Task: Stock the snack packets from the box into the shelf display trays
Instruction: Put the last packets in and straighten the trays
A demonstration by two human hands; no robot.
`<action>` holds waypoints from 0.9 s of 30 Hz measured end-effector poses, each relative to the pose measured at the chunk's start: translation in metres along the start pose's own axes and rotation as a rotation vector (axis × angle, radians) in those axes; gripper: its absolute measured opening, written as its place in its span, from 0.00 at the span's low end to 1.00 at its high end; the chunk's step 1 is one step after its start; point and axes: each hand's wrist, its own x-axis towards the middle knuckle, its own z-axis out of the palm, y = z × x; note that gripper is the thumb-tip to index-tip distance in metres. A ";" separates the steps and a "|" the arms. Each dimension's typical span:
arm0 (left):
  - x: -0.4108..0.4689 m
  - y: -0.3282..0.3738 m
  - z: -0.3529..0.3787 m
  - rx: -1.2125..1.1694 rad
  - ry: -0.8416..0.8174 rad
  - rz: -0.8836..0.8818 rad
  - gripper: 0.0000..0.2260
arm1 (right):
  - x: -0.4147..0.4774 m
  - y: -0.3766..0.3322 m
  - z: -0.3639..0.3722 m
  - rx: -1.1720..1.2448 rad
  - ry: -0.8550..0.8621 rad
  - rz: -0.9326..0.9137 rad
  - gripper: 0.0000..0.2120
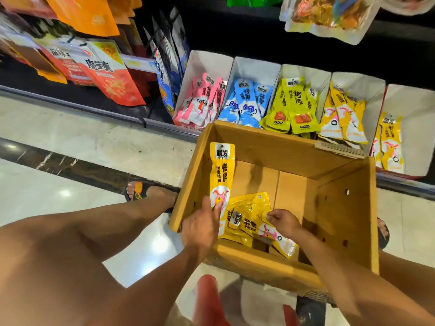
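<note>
An open cardboard box [329, 208] stands on the floor before the bottom shelf. My left hand [200, 229] holds a long yellow snack packet [221, 170] upright over the box's left wall, thumb pressed on its lower end. My right hand [283, 222] reaches into the box and pinches the edge of one of the yellow packets [254, 220] lying on its bottom. On the shelf stand white display trays with pink packets [202, 100], blue packets [247, 102], green packets [292, 107] and yellow packets [341, 116], and a far-right tray [412, 109] with a few yellow packets.
Large snack bags [106, 71] hang and stand on the shelf to the left. More bags [329, 15] hang above the trays. A sandalled foot [146, 191] stands left of the box on the glossy tiled floor. A red stool part [207, 300] shows below.
</note>
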 end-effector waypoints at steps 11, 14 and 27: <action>0.002 -0.006 0.012 0.029 0.052 0.003 0.22 | 0.024 0.017 0.022 -0.556 -0.192 -0.026 0.24; 0.002 -0.006 0.013 0.018 0.041 -0.003 0.17 | 0.030 0.017 0.024 -0.603 -0.144 -0.074 0.14; 0.002 -0.005 0.009 -0.009 -0.022 0.000 0.22 | 0.026 0.015 -0.007 -0.392 0.003 -0.077 0.05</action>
